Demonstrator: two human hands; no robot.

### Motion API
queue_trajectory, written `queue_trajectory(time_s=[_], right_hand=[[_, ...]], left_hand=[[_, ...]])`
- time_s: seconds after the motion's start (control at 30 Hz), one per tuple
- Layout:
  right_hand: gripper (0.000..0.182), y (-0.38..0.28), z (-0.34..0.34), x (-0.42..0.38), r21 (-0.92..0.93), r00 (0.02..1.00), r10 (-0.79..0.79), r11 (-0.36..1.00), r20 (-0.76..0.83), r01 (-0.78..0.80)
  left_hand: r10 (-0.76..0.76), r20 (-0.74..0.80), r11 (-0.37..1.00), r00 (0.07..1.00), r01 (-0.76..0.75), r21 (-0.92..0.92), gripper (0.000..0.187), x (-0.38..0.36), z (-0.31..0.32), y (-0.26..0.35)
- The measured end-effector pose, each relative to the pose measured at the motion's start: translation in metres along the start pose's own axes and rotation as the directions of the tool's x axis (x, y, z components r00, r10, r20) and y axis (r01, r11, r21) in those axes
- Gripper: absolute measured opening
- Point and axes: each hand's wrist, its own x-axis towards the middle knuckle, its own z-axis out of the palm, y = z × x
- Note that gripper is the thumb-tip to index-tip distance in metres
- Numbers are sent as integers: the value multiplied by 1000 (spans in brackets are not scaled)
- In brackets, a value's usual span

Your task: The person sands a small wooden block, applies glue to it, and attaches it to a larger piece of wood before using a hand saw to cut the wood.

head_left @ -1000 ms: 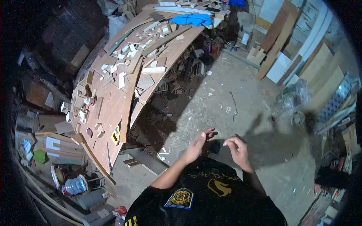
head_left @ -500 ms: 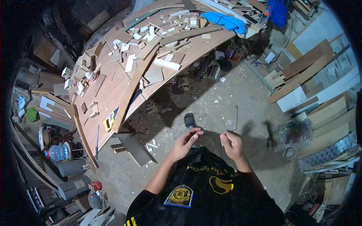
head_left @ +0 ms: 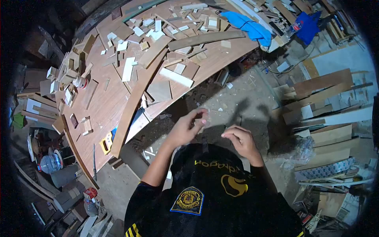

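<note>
My left hand (head_left: 186, 128) is raised in front of my chest, its fingers curled and the thumb close to the fingertips. What it holds, if anything, is too small to make out. To its right, my right hand (head_left: 241, 141) is bent inward with thumb and fingers together, and any object in it is hidden. The two hands are apart, over the floor beside the workbench (head_left: 108, 112). Nearest to them on the bench are a square board (head_left: 160, 91) and a long wooden plank (head_left: 134, 104). A handsaw with a yellow handle (head_left: 106, 143) lies by that plank.
Wood offcuts (head_left: 154, 33) are scattered over the bench, with a blue cloth (head_left: 250, 28) at its far right. Stacked boards (head_left: 323, 94) lie along the right side. A clear plastic bag (head_left: 298, 152) is on the floor. A large water bottle (head_left: 50, 162) stands at left.
The view has shifted, bringing the bench nearer. My left hand has risen slightly and its fingers spread a little; my right hand has turned inward, closer to the left.
</note>
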Motion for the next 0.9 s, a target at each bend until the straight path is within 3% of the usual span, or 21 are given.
queue_trajectory(time_s=[0.1, 0.37, 0.43, 0.5, 0.53, 0.6, 0.7, 0.77, 0.83, 0.87, 0.9], right_hand=[[7, -1, 5, 29, 24, 1000, -16, 1000, -17, 17], [26, 23, 22, 109, 89, 981, -156, 985, 114, 146], [26, 27, 27, 133, 107, 968, -186, 980, 166, 170], [14, 39, 33, 155, 287, 956, -142, 956, 256, 65], [14, 40, 30, 168, 289, 948, -154, 955, 280, 70], [9, 40, 22, 200, 127, 859, 33, 985, 511, -114], [18, 75, 15, 261, -6, 826, -11, 1000, 564, 17], [20, 121, 24, 304, -145, 890, -199, 949, 411, 280], [19, 145, 41, 344, -269, 936, -209, 919, 284, 287], [19, 156, 52, 361, -258, 933, -205, 923, 296, 284], [23, 166, 64, 377, -360, 913, -269, 856, 305, 372]], left_hand=[[1, -63, 992, 998, -9, -128, 39, 4, -21, -6], [-106, -242, 977, 964, 55, -206, 39, -3, -49, -29], [-122, -328, 965, 937, 35, -259, 39, -7, -52, -31], [-178, -367, 957, 913, 74, -281, 39, -10, -56, -34], [-209, -402, 951, 892, 90, -294, 39, -10, -57, -35], [-223, -487, 943, 845, 61, -326, 40, -8, -56, -46], [-258, -613, 911, 747, -24, -413, 39, 4, -57, -54], [-298, -648, 893, 701, -36, -449, 38, 21, -58, -46], [-342, -672, 873, 656, -43, -486, 38, 41, -60, -41], [-327, -676, 887, 661, -33, -461, 37, 53, -61, -39], [-312, -678, 899, 665, -24, -437, 37, 64, -61, -37]])
